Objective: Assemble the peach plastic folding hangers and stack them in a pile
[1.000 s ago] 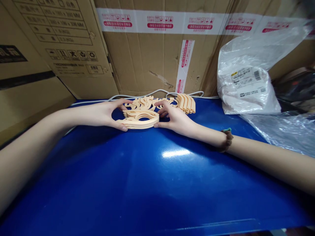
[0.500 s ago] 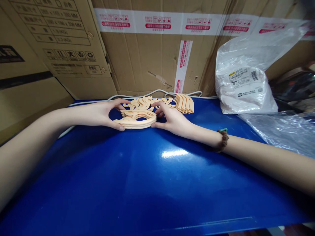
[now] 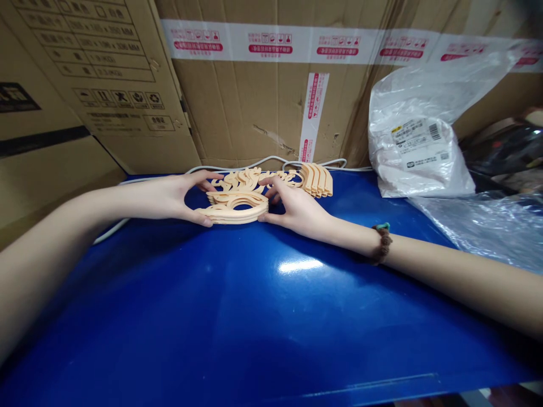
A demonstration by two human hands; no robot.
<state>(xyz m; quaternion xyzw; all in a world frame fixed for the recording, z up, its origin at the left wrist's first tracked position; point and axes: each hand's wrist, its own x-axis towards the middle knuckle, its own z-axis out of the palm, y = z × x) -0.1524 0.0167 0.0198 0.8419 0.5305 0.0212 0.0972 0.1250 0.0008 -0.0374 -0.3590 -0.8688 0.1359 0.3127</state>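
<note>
A stack of beige curved hanger parts point(image 3: 241, 215) lies flat on the blue tabletop, with an oval gap in its middle. At its left end my left hand point(image 3: 178, 198) has the thumb on the front edge and the fingers curled towards the back. My right hand point(image 3: 292, 209) pinches the right end, thumb in front, other fingers partly hidden behind. Just behind the stack lie wavy beige hook-like pieces point(image 3: 240, 180). Further right sits a row of curved beige slats point(image 3: 316, 180), close to my right fingers.
Cardboard boxes point(image 3: 237, 113) form a wall behind the blue tabletop point(image 3: 237, 316), and another box point(image 3: 106, 135) stands at left. A white cable point(image 3: 267, 159) runs along the back edge. At right are a white plastic bag point(image 3: 419, 152) with a label and clear plastic film point(image 3: 496, 226).
</note>
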